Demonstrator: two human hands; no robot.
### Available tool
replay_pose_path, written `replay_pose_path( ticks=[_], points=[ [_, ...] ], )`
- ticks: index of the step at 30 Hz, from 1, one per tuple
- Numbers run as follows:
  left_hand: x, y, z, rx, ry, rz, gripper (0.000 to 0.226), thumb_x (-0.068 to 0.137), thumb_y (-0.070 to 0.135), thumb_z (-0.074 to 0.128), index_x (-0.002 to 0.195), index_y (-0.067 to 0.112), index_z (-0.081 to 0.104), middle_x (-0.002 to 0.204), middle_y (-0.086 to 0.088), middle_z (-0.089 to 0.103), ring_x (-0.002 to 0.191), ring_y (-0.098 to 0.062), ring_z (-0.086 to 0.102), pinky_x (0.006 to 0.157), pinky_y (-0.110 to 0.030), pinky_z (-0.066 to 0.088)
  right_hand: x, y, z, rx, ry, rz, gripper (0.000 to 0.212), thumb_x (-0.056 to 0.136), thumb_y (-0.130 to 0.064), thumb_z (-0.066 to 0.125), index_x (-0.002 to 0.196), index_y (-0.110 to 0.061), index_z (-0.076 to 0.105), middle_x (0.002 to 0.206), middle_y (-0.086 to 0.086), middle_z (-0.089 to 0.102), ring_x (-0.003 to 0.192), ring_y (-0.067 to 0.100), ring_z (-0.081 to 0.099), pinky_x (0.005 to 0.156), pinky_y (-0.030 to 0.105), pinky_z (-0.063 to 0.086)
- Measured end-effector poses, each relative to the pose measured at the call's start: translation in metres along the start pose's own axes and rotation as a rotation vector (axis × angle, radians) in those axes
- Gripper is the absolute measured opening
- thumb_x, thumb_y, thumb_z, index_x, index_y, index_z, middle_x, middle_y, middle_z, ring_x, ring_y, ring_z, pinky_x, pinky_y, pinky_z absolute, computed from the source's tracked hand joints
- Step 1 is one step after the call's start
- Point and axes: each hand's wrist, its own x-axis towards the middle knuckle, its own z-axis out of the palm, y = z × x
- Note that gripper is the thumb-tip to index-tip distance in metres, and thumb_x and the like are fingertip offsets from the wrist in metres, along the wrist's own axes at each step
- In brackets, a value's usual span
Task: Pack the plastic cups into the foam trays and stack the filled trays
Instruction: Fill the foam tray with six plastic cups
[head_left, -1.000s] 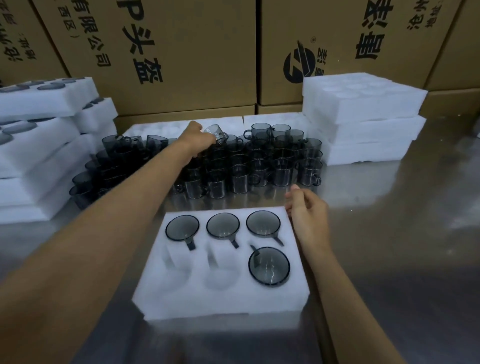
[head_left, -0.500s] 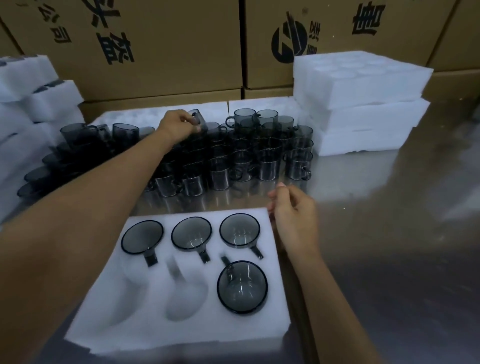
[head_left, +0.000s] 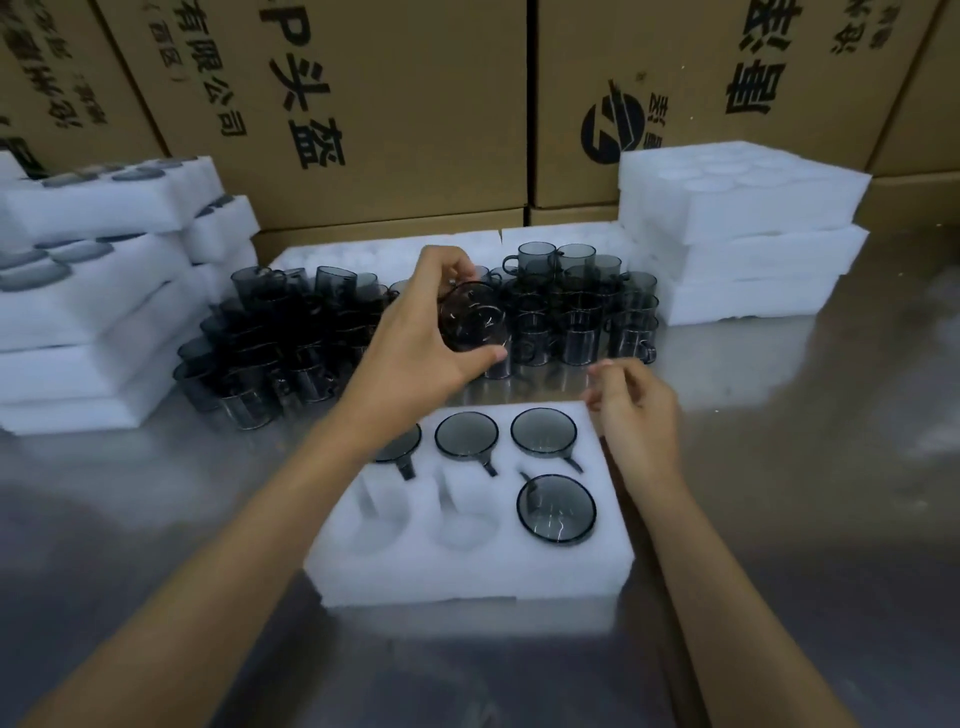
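Centre frame: left hand (head_left: 415, 338) grasps a smoky cup (head_left: 471, 318), thumb under its near side, fingers curled over the top, cup tipped w/ mouth toward the camera and held in the air above the loose cups, just beyond the tray's far edge. Right hand (head_left: 636, 410) sits at the tray's far right corner, fingers loosely curled, gripping nothing; fingertips look to be touching the foam edge but can't tell for sure. Tray (head_left: 467, 577) lies on the steel table (head_left: 779, 519) at lower centre, six pockets in two rows. Far row: left cup (head_left: 402, 447) partly hidden by the left wrist, mid cup (head_left: 466, 435), right cup (head_left: 543, 432), all seated, handles pointing toward the camera. Near row: one cup (head_left: 556, 509) in the right pocket, handle pointing away; mid and left pockets hold only foam. Behind the tray, a dense cluster of loose cups (head_left: 571, 312) stands stacked across mid frame. Left of frame: pile of filled trays (head_left: 93, 291), dark cup rims showing on top. Upper right: pile of white trays (head_left: 743, 228), top one w/ round pockets. Cardboard boxes (head_left: 389, 104) w/ black print fill the background.
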Motion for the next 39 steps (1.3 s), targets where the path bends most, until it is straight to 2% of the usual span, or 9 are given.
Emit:
replay_pose_path(
  ticks=[5, 10, 14, 17, 22, 25, 29, 35, 39],
  points=[
    [-0.042, 0.027, 0.003, -0.007, 0.152, 0.084, 0.074, 0.072, 0.011, 0.087, 0.127, 0.034, 0.043, 0.126, 0.016, 0.041, 0.118, 0.005, 0.048, 0.103, -0.010, 0.036, -0.018, -0.031, -0.008, 0.086, -0.011, -0.094, 0.013, 0.093, -0.020, 0.060, 0.086, -0.025, 0.070, 0.071, -0.008, 0.070, 0.075, 0.004, 0.066, 0.078, 0.029, 0.050],
    [-0.066, 0.033, 0.004, 0.119, 0.181, 0.226, 0.065, 0.074, 0.008, 0.084, 0.131, 0.011, 0.052, 0.129, -0.002, 0.046, 0.119, -0.003, 0.047, 0.101, -0.009, 0.036, -0.049, -0.071, -0.004, 0.250, -0.387, -0.223, 0.023, 0.086, -0.037, 0.069, 0.106, -0.027, 0.072, 0.103, -0.001, 0.073, 0.098, 0.011, 0.068, 0.084, 0.023, 0.054],
    [-0.077, 0.033, 0.004, 0.086, 0.170, 0.247, 0.071, 0.076, 0.011, 0.084, 0.137, 0.016, 0.047, 0.130, 0.002, 0.044, 0.121, -0.003, 0.048, 0.100, -0.011, 0.040, -0.062, -0.075, 0.007, 0.120, -0.421, -0.283, 0.021, 0.090, -0.008, 0.070, 0.108, -0.019, 0.071, 0.104, 0.002, 0.071, 0.095, 0.016, 0.065, 0.080, 0.015, 0.050],
    [-0.080, 0.033, 0.002, 0.051, 0.182, 0.234, 0.067, 0.077, 0.027, 0.082, 0.134, 0.015, 0.050, 0.127, 0.005, 0.045, 0.118, 0.003, 0.049, 0.098, -0.009, 0.039, -0.061, -0.072, 0.010, 0.119, -0.417, -0.243, 0.020, 0.093, -0.005, 0.066, 0.106, -0.018, 0.073, 0.101, -0.001, 0.073, 0.092, 0.013, 0.068, 0.077, 0.018, 0.053],
    [-0.083, 0.030, -0.004, -0.018, 0.067, 0.108, 0.071, 0.069, 0.046, 0.082, 0.130, 0.023, 0.053, 0.116, 0.012, 0.051, 0.112, 0.000, 0.053, 0.091, -0.007, 0.040, -0.062, -0.065, 0.014, 0.036, -0.366, -0.232, 0.015, 0.094, -0.010, 0.065, 0.095, -0.019, 0.077, 0.085, -0.003, 0.075, 0.081, 0.021, 0.071, 0.072, 0.042, 0.059],
    [-0.080, 0.031, -0.012, -0.168, 0.019, -0.059, 0.049, 0.075, 0.051, 0.076, 0.116, 0.029, 0.062, 0.108, 0.015, 0.061, 0.105, -0.006, 0.060, 0.087, -0.015, 0.047, -0.062, -0.064, 0.014, -0.004, -0.350, -0.231, 0.020, 0.093, -0.008, 0.063, 0.084, -0.021, 0.077, 0.077, -0.005, 0.074, 0.075, 0.016, 0.068, 0.065, 0.036, 0.055],
    [-0.073, 0.022, -0.028, -0.390, 0.014, -0.212, 0.015, 0.093, 0.029, 0.064, 0.102, 0.021, 0.072, 0.096, 0.007, 0.073, 0.090, -0.008, 0.069, 0.080, -0.017, 0.052, -0.063, -0.062, 0.014, -0.106, -0.375, -0.275, 0.021, 0.091, -0.012, 0.062, 0.077, -0.022, 0.074, 0.072, -0.003, 0.070, 0.071, 0.016, 0.064, 0.066, 0.035, 0.049],
    [-0.075, 0.002, -0.044, -0.421, -0.131, -0.352, 0.008, 0.089, 0.026, 0.073, 0.094, 0.025, 0.078, 0.092, 0.002, 0.076, 0.084, -0.015, 0.072, 0.071, -0.018, 0.053, -0.076, -0.059, 0.019, -0.398, -0.530, -0.431, 0.011, 0.081, -0.029, 0.052, 0.076, -0.026, 0.061, 0.065, -0.009, 0.061, 0.057, 0.012, 0.052, 0.052, 0.032, 0.043],
    [-0.075, -0.001, -0.044, -0.426, -0.243, -0.370, 0.014, 0.079, 0.029, 0.079, 0.089, 0.020, 0.079, 0.089, -0.006, 0.076, 0.082, -0.024, 0.070, 0.070, -0.025, 0.056, -0.074, -0.059, 0.019, -0.488, -0.550, -0.509, 0.012, 0.073, -0.034, 0.049, 0.062, -0.035, 0.055, 0.064, -0.011, 0.056, 0.069, 0.009, 0.053, 0.059, 0.032, 0.046]
  ],
)
